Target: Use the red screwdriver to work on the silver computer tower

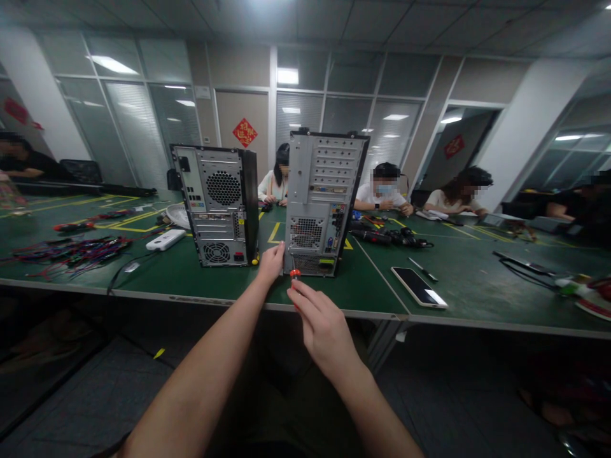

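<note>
A tall grey computer case (301,184) stands upright before me, its back panel with ports and vents facing me. My right hand (324,318) is closed around a screwdriver (295,275) with a red-orange handle, pointing at the lower left of that panel. Its tip is too small to make out. At the case's lower left edge my left hand (272,264) grips the side, with some fingers hidden. A second, shorter computer case (196,222) stands to the left, apart from my hands.
The green table (329,296) bears tangled cables (71,254), a white power strip (165,240) and a red-handled tool (74,227) at left. A phone (417,286), a thin tool (422,269) and black tools (386,236) lie at right. Several people sit across the table.
</note>
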The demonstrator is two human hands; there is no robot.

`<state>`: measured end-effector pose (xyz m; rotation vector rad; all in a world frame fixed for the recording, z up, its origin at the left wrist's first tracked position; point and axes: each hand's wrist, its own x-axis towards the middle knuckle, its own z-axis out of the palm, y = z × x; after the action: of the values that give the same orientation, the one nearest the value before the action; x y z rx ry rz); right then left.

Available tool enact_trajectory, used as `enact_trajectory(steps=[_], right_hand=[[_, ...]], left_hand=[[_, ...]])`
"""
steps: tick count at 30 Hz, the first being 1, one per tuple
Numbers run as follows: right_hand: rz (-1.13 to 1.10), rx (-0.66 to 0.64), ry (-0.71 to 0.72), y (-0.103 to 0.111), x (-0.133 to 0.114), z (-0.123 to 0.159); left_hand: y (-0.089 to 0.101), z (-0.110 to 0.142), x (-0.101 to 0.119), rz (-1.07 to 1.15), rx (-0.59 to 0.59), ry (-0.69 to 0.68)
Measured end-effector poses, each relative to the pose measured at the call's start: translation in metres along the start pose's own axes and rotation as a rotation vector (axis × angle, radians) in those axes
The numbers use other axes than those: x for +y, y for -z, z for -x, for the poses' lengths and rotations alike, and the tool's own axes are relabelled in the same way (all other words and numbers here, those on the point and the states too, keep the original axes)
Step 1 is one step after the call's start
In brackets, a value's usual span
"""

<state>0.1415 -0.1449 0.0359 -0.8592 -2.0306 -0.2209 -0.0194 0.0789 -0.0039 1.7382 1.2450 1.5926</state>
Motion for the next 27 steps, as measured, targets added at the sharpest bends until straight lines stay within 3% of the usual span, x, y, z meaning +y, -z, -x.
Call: enact_trajectory(steps=[3,9,17,23,27], right_hand=[[-0.023,-0.005,-0.027,-0.0012,-0.0010,0.0011],[-0.071,0.134,-0.137,-0.0066,-0.0005,0.0014],[0.011,0.061,-0.048,-0.0020,-0.0013,-0.0001],[-0.028,0.153,-0.143,-0.0063,-0.0004,0.0006],[-0.043,0.175,-0.125,-0.0052,0.0011,-0.0007]], left_hand=[[0.0005,0.0006,0.0016,-0.003,0.000,0.012],[0.0008,0.0015,0.0042,0.015,-0.007,0.011],[0.0013,0.0015,0.0041,-0.008,-0.004,0.003],[0.0007,0.0005,0.0016,-0.028,-0.007,-0.009],[0.0012,0.0012,0.0038,-0.024,-0.013,0.000]])
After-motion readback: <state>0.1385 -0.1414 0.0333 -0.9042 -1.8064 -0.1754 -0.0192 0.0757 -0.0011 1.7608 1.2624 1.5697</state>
